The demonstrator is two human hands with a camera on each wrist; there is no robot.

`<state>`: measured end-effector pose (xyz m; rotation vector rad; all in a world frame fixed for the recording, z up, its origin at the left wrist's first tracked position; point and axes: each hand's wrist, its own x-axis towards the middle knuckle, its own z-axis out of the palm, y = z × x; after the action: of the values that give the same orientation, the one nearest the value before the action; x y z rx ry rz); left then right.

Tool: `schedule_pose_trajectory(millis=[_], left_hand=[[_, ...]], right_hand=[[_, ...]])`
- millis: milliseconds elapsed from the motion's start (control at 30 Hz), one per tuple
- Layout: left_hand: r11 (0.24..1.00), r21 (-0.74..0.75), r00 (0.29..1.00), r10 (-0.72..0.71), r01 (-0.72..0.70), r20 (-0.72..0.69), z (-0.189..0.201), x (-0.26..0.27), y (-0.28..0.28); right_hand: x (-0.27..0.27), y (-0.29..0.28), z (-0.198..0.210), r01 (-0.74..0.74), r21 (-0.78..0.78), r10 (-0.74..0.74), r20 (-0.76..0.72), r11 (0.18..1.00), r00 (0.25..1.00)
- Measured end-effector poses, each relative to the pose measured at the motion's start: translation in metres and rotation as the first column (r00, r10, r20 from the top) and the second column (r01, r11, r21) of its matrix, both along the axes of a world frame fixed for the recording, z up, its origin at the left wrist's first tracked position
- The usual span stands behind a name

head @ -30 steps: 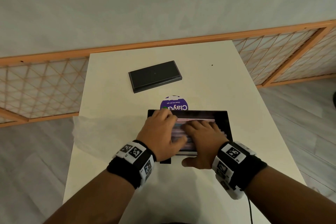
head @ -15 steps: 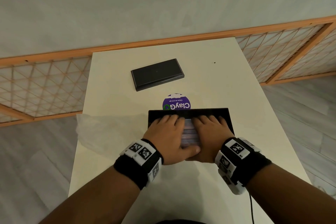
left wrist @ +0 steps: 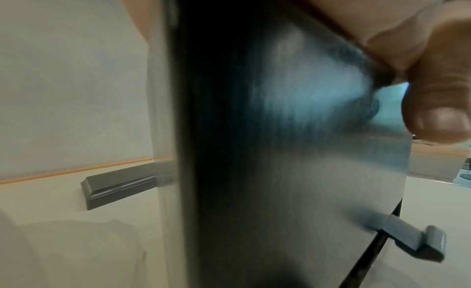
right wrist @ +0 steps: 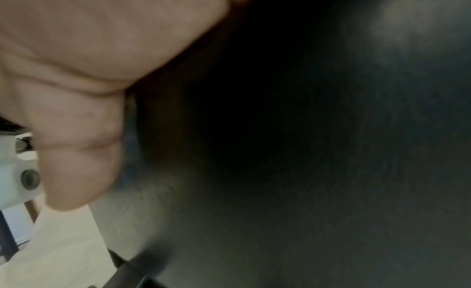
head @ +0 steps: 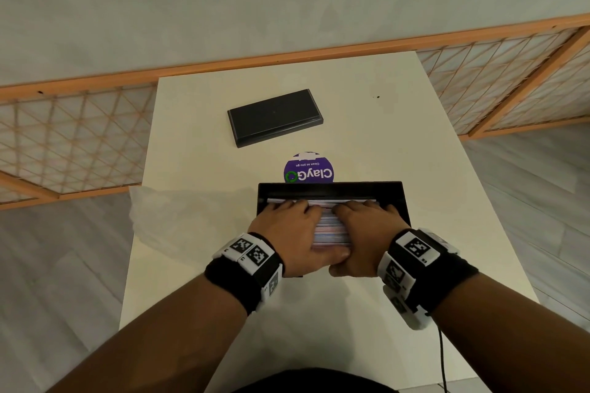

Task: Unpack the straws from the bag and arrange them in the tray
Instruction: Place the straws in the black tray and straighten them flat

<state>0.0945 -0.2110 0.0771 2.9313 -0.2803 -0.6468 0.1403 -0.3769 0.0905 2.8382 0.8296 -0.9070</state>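
Observation:
A black tray (head: 329, 190) lies on the white table, and pale pink and blue straws (head: 330, 226) lie crosswise inside it. My left hand (head: 290, 223) and right hand (head: 367, 226) lie side by side, flat on the straws, fingers stretched toward the far wall. Both thumbs meet at the tray's near wall. The left wrist view shows the tray's dark outer wall (left wrist: 280, 151) close up with a thumb (left wrist: 433, 101) against it. In the right wrist view a thumb (right wrist: 76, 151) lies on the same dark wall (right wrist: 305, 151). The hands hide most of the straws.
A crumpled clear bag (head: 166, 217) lies at the table's left edge, beside the tray. A flat black lid (head: 274, 116) sits farther back. A purple round sticker (head: 308, 169) shows just behind the tray. A small grey clasp (left wrist: 413, 244) sticks out from the tray's near wall.
The right hand slid forward level with the left. Both hands now lie flat across the straws with a strip of straws showing between them.

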Motion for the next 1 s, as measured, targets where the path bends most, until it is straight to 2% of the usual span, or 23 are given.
schedule_pose_trajectory(millis=[267, 433, 633, 1000], left_hand=[[1.000, 0.000, 0.999, 0.015, -0.015, -0.051, 0.0009, 0.0016, 0.0000], [1.000, 0.010, 0.999, 0.011, -0.010, -0.044, 0.0013, -0.0003, -0.0007], [1.000, -0.004, 1.000, 0.001, -0.001, -0.026, -0.0003, 0.0005, 0.0002], [1.000, -0.013, 1.000, 0.004, -0.004, -0.001, -0.0013, -0.0040, 0.0000]], right_hand=[[0.0008, 0.0021, 0.0015, -0.015, -0.010, 0.015, 0.008, 1.000, 1.000], [-0.0028, -0.0003, 0.0004, -0.027, 0.014, 0.026, 0.065, 1.000, 0.998], [0.0012, 0.0011, -0.0041, -0.001, 0.010, 0.001, 0.000, 1.000, 1.000], [-0.0042, 0.0010, -0.0003, -0.014, -0.006, 0.014, 0.048, 1.000, 0.999]])
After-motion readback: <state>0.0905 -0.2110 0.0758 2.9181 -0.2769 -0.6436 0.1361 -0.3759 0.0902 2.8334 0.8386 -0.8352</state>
